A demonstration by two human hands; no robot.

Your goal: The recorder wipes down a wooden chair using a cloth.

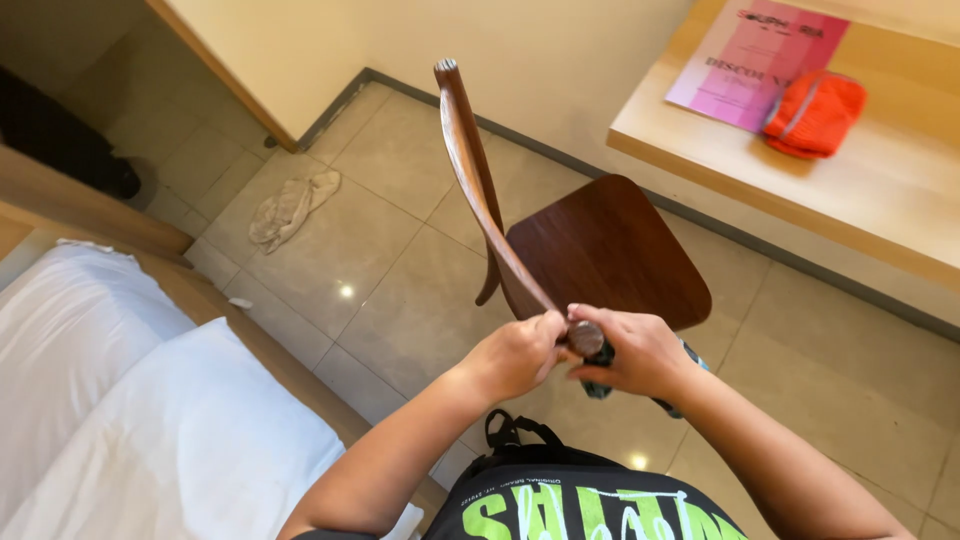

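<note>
Containers observed: one orange zipped fabric pouch (814, 112) lies closed on the pale wooden desk (880, 190) at far right, its contents not visible; it rests touching the near right corner of a pink printed leaflet (750, 60) lying flat on the same desk. A black fabric backpack with green and white lettering (580, 500) sits at the near edge of view, directly below the person's forearms, shut as far as can be seen. Principal item: a dark brown wooden chair with a curved backrest and rounded seat (600, 250) stands on the beige tiled floor (380, 270) at centre, seat toward the desk, backrest seen edge-on and running from far centre down to the hands. The left hand (515, 355) is closed in a fist around the near top corner of the backrest, forearm extended from near left. The right hand (635, 352) is curled over the same corner from the right, touching the left hand, and also pins a small dark object beneath its palm; what that object is cannot be told. A crumpled beige cloth (290, 205) lies on the floor at far left, well apart from the chair. White bedding (130, 400) occupies the near left.
</note>
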